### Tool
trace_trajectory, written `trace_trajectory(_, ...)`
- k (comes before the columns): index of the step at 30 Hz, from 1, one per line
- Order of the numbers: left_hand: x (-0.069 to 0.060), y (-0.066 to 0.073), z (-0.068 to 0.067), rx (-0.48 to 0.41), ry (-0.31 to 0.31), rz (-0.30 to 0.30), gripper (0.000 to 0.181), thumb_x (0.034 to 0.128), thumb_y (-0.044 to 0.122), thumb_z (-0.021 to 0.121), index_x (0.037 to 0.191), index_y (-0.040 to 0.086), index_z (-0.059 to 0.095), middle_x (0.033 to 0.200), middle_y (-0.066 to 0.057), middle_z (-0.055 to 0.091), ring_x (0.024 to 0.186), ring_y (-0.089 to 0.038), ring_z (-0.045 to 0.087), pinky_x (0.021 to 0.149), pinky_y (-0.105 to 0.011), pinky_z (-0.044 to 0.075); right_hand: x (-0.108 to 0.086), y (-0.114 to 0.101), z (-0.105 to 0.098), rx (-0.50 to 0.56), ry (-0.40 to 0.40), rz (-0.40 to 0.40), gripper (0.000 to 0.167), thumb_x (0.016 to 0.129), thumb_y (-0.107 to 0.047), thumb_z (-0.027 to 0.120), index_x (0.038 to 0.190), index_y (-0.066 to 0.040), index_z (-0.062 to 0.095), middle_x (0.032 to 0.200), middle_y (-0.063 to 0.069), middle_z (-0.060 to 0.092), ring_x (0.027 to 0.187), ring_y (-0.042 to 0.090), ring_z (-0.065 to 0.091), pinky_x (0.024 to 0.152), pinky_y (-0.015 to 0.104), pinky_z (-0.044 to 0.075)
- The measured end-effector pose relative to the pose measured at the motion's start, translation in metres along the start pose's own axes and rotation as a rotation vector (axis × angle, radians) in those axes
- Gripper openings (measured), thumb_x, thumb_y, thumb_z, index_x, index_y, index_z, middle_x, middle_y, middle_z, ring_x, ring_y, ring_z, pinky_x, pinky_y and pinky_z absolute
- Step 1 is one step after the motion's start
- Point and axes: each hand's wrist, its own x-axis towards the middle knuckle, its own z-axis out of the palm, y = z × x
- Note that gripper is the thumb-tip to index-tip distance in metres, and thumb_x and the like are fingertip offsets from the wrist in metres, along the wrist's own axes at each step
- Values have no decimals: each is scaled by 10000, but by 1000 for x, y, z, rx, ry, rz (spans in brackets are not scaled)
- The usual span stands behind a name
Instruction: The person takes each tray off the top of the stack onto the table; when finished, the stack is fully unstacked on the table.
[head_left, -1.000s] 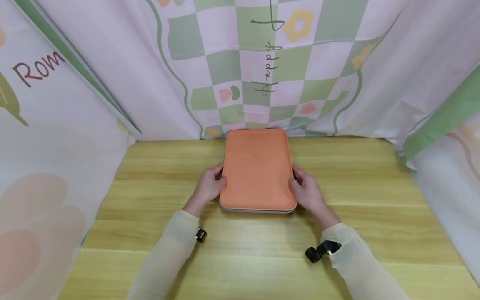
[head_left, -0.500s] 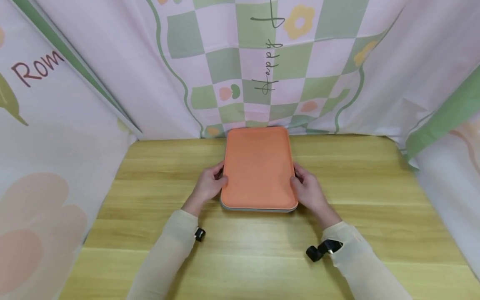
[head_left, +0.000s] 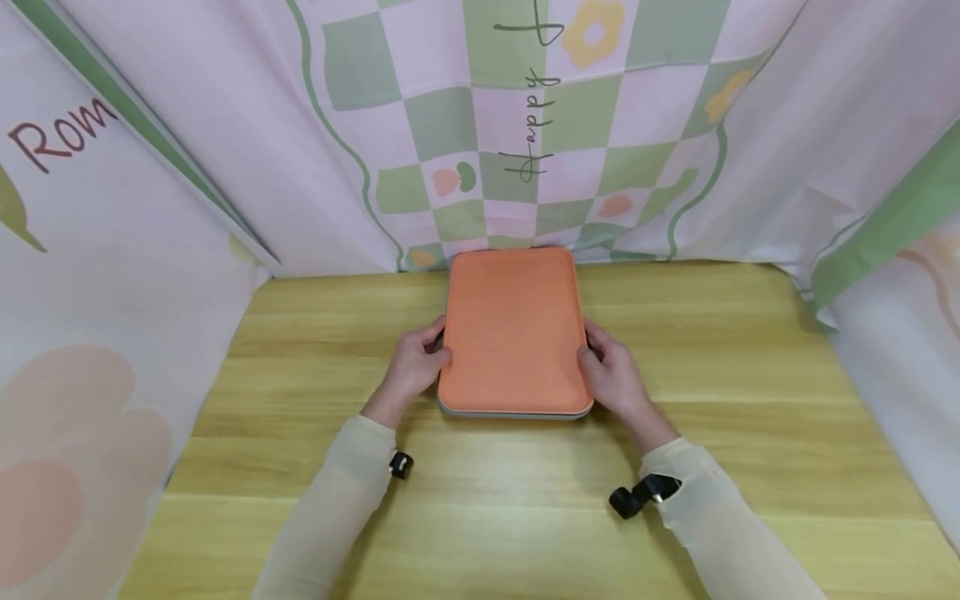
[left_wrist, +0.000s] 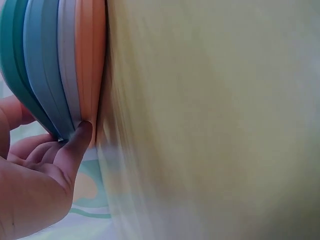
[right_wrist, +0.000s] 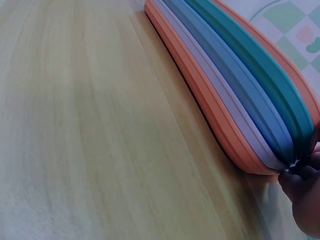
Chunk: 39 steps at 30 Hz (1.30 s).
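Where the tray stack (head_left: 513, 333) lies: flat at counter level, toward the far side of the counter (head_left: 480, 517), just before the patterned cloth (head_left: 435, 125); whether its full weight bears on the surface cannot be told.
Layers: orange on top, then teal, blue, lavender and orange, per the right wrist view.
Handling (judged): stiff, smooth, hardly fragile; light per layer, heavier together. Layers may slip against each other.
Hold points: opposite long sides, slightly nearer than mid-length; the grip should span every layer.
Left hand (head_left: 412, 362): grips the left side, thumb at the top edge, other fingers curled at the side.
Right hand (head_left: 615, 379): mirrors this on the right side.
Forearms (head_left: 330, 500): sleeved, reaching forward and converging on the stack.
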Motion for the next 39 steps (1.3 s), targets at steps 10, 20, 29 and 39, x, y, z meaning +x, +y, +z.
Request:
trace_trajectory(10, 2, 0, 2, -110, 28, -65, 690, 893, -86, 616, 1567, 32, 526, 1670, -89, 494, 1491, -276, 541, 1161, -367, 523, 1, 0, 1, 17, 0, 14, 553, 1089, -22, 461, 1628, 79, 385, 1561, 334, 534, 1353, 434, 611, 903, -15, 426)
trace_trajectory(20, 4, -3, 0, -248, 12, -99, 713, 910, -134, 633, 1591, 28, 497, 1700, -74, 454, 1537, -312, 484, 1060, -215, 529, 1, 0, 1, 42, 3, 15, 555, 1087, -28, 470, 1629, 68, 393, 1548, 322, 554, 1326, 418, 630, 896, -3, 447)
trace_trajectory(29, 1, -4, -1, -298, 4, -118, 732, 916, -127, 637, 1609, 65, 501, 1668, -129, 502, 1528, -287, 495, 1021, -172, 519, 0, -4, 1, -12, -10, 33, 565, 1102, -62, 448, 1650, 45, 365, 1581, 308, 532, 1373, 402, 611, 964, 77, 489)
trace_trajectory(39, -3, -2, 1, -244, 56, -69, 726, 871, -122, 609, 1571, 66, 558, 1563, -182, 606, 1356, -237, 594, 861, -124, 522, 0, -15, 3, -72, -29, 60, 578, 1097, -62, 422, 1660, 43, 343, 1579, 305, 536, 1371, 391, 611, 1118, 467, 531)
